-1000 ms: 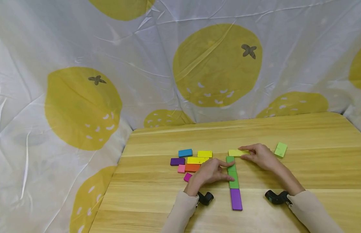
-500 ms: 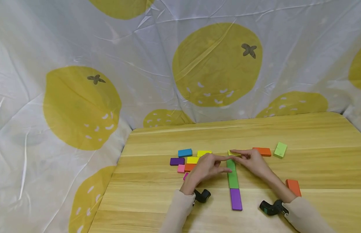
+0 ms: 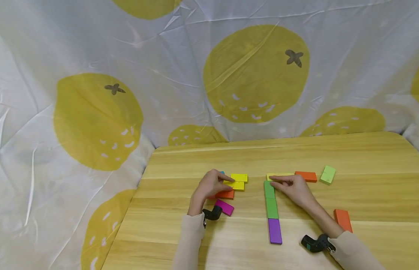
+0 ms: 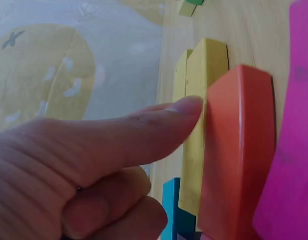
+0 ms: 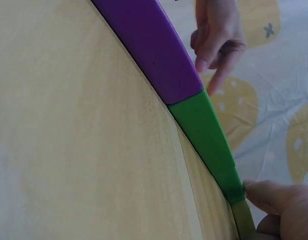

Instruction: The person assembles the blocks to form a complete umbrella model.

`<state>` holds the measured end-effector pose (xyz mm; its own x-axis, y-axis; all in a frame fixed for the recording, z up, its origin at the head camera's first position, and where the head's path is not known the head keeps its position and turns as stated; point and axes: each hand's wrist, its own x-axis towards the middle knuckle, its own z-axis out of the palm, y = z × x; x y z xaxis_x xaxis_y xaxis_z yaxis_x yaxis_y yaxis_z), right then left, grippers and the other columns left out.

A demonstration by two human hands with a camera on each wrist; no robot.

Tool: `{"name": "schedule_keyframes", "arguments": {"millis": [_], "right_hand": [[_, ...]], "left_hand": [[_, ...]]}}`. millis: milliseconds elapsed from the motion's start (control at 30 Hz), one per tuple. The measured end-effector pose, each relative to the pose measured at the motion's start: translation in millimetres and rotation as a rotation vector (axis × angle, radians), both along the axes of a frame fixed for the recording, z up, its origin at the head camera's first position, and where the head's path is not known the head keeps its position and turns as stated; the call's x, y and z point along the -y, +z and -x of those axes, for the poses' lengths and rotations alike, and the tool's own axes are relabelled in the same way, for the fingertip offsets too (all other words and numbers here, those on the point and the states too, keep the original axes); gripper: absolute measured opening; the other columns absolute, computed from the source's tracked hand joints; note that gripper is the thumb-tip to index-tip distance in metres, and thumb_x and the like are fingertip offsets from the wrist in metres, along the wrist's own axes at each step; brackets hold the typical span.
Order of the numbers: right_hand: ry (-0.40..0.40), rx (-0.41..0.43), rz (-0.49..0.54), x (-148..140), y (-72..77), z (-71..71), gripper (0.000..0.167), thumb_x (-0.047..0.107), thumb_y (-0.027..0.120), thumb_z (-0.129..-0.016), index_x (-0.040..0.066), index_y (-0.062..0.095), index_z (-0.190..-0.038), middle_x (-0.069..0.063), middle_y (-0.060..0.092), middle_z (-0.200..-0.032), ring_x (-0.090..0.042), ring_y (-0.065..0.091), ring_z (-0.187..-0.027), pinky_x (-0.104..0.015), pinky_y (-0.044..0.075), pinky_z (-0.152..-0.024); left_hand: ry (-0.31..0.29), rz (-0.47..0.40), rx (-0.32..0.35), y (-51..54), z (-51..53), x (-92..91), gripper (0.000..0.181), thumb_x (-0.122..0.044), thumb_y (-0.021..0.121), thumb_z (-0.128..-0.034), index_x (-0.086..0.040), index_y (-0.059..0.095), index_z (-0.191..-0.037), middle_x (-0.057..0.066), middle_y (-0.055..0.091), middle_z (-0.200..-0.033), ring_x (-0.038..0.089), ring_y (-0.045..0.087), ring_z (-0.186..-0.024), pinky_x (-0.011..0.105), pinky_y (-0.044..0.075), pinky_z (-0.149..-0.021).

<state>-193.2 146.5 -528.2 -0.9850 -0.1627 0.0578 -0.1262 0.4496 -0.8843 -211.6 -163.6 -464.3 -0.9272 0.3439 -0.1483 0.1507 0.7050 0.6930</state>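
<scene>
My left hand (image 3: pixel 209 183) is at the block group on the left, thumb and index finger about the front yellow block (image 3: pixel 238 186). In the left wrist view the thumb touches that yellow block (image 4: pixel 196 75), beside an orange block (image 4: pixel 239 150). My right hand (image 3: pixel 295 189) reaches to the top of a block row. Its fairly straight index finger touches a pale yellow block (image 3: pixel 284 174), and its thumb touches the upper green block (image 3: pixel 269 191). Below lie a second green block (image 3: pixel 272 208) and a purple block (image 3: pixel 275 231), end to end.
Another yellow block (image 3: pixel 241 177) and a magenta block (image 3: pixel 225 207) lie near the left hand, which partly hides the group. An orange block (image 3: pixel 305 176) adjoins the pale yellow one. Further right are a light green block (image 3: pixel 327 175) and another orange block (image 3: pixel 342 220).
My left hand has left the green blocks and moved left to the yellow blocks. My right hand has slid left along the pale yellow block, uncovering the orange block at its right end.
</scene>
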Motion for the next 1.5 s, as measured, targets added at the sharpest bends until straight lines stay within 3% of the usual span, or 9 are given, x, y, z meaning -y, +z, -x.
{"name": "schedule_keyframes", "arguments": {"millis": [67, 300, 500, 667, 767, 967, 1167, 1333, 1500], "right_hand": [[0.001, -0.007, 0.001, 0, -0.4, -0.3, 0.029, 0.027, 0.077, -0.095, 0.010, 0.080, -0.119, 0.008, 0.031, -0.055, -0.003, 0.021, -0.052, -0.022, 0.022, -0.049], [-0.001, -0.019, -0.001, -1, -0.5, 1.0, 0.028, 0.027, 0.077, -0.095, 0.011, 0.080, -0.118, 0.008, 0.031, -0.056, -0.004, 0.021, -0.052, -0.021, 0.022, -0.049], [-0.008, -0.022, -0.015, -1, -2.3, 1.0, 0.028, 0.028, 0.077, -0.095, 0.011, 0.080, -0.117, 0.008, 0.032, -0.056, -0.004, 0.022, -0.052, -0.022, 0.022, -0.049], [-0.005, -0.023, -0.014, -1, -3.0, 1.0, 0.029, 0.029, 0.077, -0.095, 0.011, 0.080, -0.118, 0.007, 0.032, -0.056, -0.004, 0.022, -0.052, -0.022, 0.022, -0.049], [-0.016, -0.025, -0.014, -1, -3.0, 0.5, 0.028, 0.028, 0.077, -0.095, 0.011, 0.080, -0.117, 0.007, 0.033, -0.056, -0.004, 0.024, -0.052, -0.022, 0.023, -0.049], [-0.007, -0.024, -0.014, 0, -3.0, 0.0, 0.027, 0.027, 0.077, -0.095, 0.011, 0.080, -0.117, 0.007, 0.033, -0.056, -0.004, 0.023, -0.052, -0.022, 0.023, -0.049], [-0.004, -0.035, -0.015, 1, -2.7, 0.0, 0.026, 0.026, 0.077, -0.095, 0.011, 0.080, -0.117, 0.007, 0.034, -0.056, -0.004, 0.024, -0.052, -0.022, 0.023, -0.049], [-0.008, -0.048, -0.023, 1, -2.6, 0.3, 0.025, 0.024, 0.077, -0.095, 0.011, 0.081, -0.115, 0.007, 0.034, -0.056, -0.004, 0.025, -0.052, -0.022, 0.024, -0.050], [-0.014, -0.038, -0.023, 0, -2.8, -0.2, 0.025, 0.025, 0.077, -0.094, 0.011, 0.081, -0.116, 0.007, 0.035, -0.056, -0.004, 0.026, -0.052, -0.022, 0.025, -0.049]], "left_hand": [[0.014, 0.007, -0.001, -1.9, 1.3, 2.4, 0.022, -0.015, 0.084, -0.0865, -0.012, 0.084, -0.108, 0.012, 0.075, -0.122, 0.010, 0.043, -0.071, 0.022, 0.035, -0.061], [0.025, 0.066, -0.037, -10.3, 3.5, -9.9, 0.031, -0.029, 0.089, -0.0828, -0.018, 0.083, -0.112, 0.008, 0.076, -0.103, 0.011, 0.042, -0.072, 0.022, 0.032, -0.059], [0.005, 0.129, -0.048, -10.1, 1.0, -19.8, 0.032, -0.035, 0.088, -0.0833, -0.020, 0.083, -0.111, 0.003, 0.078, -0.109, 0.009, 0.044, -0.072, 0.021, 0.032, -0.059], [-0.059, 0.157, -0.141, -5.0, -1.9, -30.7, 0.024, -0.030, 0.086, -0.0860, -0.014, 0.084, -0.103, -0.005, 0.051, -0.066, 0.007, 0.035, -0.059, 0.021, 0.026, -0.054], [-0.111, 0.175, -0.188, -4.6, -2.6, -37.0, 0.029, -0.033, 0.086, -0.0855, -0.014, 0.084, -0.107, -0.007, 0.042, -0.062, 0.006, 0.031, -0.057, 0.020, 0.023, -0.054], [-0.153, 0.131, -0.071, -9.1, -4.6, -31.1, 0.035, -0.034, 0.091, -0.0788, -0.018, 0.083, -0.109, -0.008, 0.066, -0.077, 0.005, 0.035, -0.065, 0.020, 0.028, -0.058], [-0.166, 0.080, 0.002, -10.9, -2.3, -18.0, 0.034, -0.023, 0.092, -0.0784, -0.016, 0.083, -0.111, -0.010, 0.030, -0.059, 0.006, 0.026, -0.056, 0.021, 0.022, -0.053], [-0.140, 0.090, -0.017, -12.4, -0.6, -18.0, 0.034, -0.024, 0.090, -0.0817, -0.014, 0.082, -0.113, -0.009, 0.026, -0.057, 0.006, 0.025, -0.052, 0.020, 0.022, -0.052], [-0.125, -0.052, -0.032, -7.7, -1.8, -31.6, 0.034, -0.023, 0.088, -0.0840, -0.013, 0.081, -0.115, -0.008, 0.026, -0.058, 0.007, 0.024, -0.053, 0.021, 0.023, -0.053]]}}
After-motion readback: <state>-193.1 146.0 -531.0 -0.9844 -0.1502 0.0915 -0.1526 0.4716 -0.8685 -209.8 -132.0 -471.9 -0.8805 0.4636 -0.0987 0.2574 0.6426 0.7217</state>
